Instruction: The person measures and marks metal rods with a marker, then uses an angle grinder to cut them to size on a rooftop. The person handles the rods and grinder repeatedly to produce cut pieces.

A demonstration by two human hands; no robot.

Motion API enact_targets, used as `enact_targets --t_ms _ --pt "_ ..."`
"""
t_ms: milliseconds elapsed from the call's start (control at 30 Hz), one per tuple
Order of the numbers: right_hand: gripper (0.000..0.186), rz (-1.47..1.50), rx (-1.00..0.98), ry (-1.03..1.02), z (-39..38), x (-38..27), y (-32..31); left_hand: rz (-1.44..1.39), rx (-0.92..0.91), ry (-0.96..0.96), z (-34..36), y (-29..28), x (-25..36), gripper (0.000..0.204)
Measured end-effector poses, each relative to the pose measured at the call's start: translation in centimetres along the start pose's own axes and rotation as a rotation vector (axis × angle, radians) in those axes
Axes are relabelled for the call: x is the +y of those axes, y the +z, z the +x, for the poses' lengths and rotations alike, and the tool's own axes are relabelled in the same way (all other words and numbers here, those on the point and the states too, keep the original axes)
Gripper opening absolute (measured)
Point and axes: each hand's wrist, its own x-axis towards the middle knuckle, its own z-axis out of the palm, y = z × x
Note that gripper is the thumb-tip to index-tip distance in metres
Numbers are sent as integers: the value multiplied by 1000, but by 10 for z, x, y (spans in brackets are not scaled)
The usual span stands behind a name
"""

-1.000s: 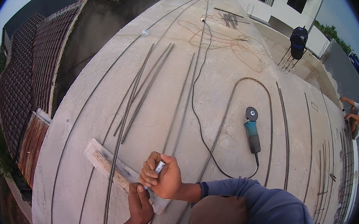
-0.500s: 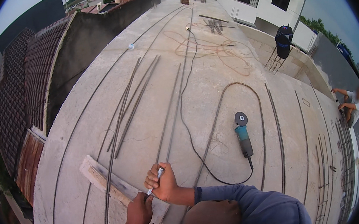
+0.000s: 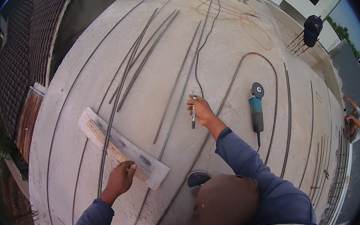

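My right hand (image 3: pixel 201 110) is closed around a slim marker pen (image 3: pixel 193 113), pale with dark ends, its lower end pointing down. It hovers above the concrete slab, beside two straight steel rebars (image 3: pixel 184 90). My left hand (image 3: pixel 120 179) has its fingers curled and thumb and forefinger together; anything between them is too small to make out. It is just over the near part of a whitish, dusty board (image 3: pixel 153 169) with a timber strip (image 3: pixel 125 154) on it. A pair of rebars (image 3: pixel 109 139) crosses that board, beside my left hand.
A teal and black angle grinder (image 3: pixel 256 109) lies to the right inside a bent rebar (image 3: pixel 240 70). Its dark cord runs across the slab (image 3: pixel 235 150). Farther off are an orange cord (image 3: pixel 240 15) and a cap (image 3: pixel 312 30) on upright bars. A person (image 3: pixel 356 121) sits at the right edge.
My hands were together at the pen over the board and have separated. The right moved up and right with the pen; the left moved left. The view has shifted downward.
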Motion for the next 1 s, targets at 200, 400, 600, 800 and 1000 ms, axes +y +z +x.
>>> enact_targets --t_ms 200,400,600,800,1000 --pt "69 -1023 575 -623 -20 -11 -104 254 338 -94 -25 -46 -66 37" --pt "87 -1256 1154 -7 -100 27 -231 141 388 -337 -52 -30 -137 52" --pt "69 -1402 952 -356 -100 16 -196 -374 -5 -660 -69 -29 -167 69" --pt "93 -1136 -372 -690 -126 54 100 -250 44 -563 -63 -25 -178 70" --pt "107 -1168 -632 -623 -160 145 224 -207 57 -541 -76 -33 -164 73"
